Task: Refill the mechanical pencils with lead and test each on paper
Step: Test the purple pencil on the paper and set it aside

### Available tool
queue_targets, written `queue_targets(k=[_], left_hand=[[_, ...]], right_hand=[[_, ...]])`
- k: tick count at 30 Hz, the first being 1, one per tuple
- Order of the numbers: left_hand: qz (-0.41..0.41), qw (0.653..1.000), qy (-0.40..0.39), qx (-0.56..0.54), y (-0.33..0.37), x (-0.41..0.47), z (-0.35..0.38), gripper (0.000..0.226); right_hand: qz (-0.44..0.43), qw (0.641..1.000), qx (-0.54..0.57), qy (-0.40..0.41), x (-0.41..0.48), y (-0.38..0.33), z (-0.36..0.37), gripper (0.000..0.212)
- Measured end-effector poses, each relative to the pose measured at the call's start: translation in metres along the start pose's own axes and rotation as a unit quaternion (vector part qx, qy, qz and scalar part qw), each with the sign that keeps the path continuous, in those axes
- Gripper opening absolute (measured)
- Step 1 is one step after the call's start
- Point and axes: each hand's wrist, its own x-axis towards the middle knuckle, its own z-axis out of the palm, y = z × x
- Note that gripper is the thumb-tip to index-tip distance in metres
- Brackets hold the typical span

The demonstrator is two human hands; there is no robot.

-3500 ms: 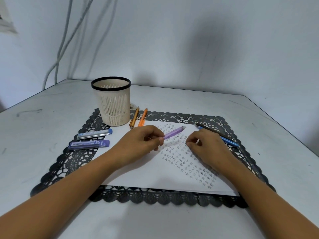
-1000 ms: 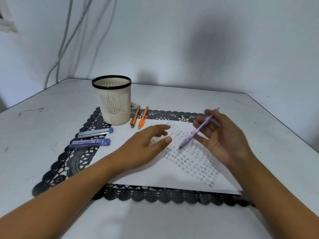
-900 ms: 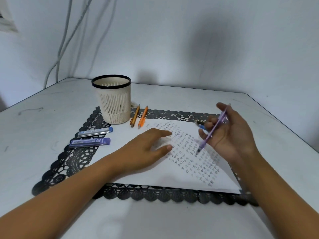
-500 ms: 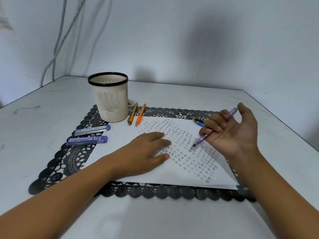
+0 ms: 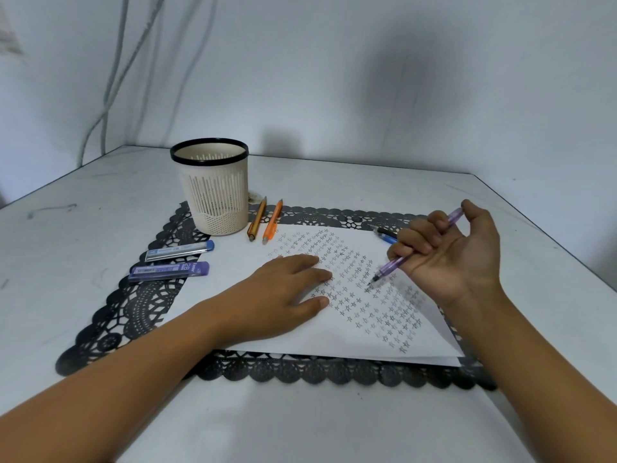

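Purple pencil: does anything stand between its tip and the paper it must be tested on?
Nothing visible does. The right hand grips the purple pencil, its tip pointing down at the paper among the star marks. The left hand lies flat on the paper to the tip's left, not beneath it.

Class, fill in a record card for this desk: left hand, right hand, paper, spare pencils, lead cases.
left hand: flat on the paper
right hand: fingers curled round the purple pencil, tip toward paper
paper: covered in small stars, on black lace mat
spare pencils: two orange pencils beside the cup; blue pencil behind right hand
lead cases: two, at paper's left edge
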Motion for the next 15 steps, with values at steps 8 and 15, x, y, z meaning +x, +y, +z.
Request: queue_targets(k=[8,15], left_hand=[[0.001,1.000,-0.002,0.002,0.0001,-0.0004,-0.0005,0.047],[0.002,1.000,-0.001,0.008,0.0002,-0.0001,-0.0002,0.047]], right_hand=[[-0.001,1.000,0.004,-0.004,0.0006,-0.0005,-0.0016,0.029],[-0.008,1.000,0.001,-0.006,-0.0011,0.0000,0.0018,0.034]])
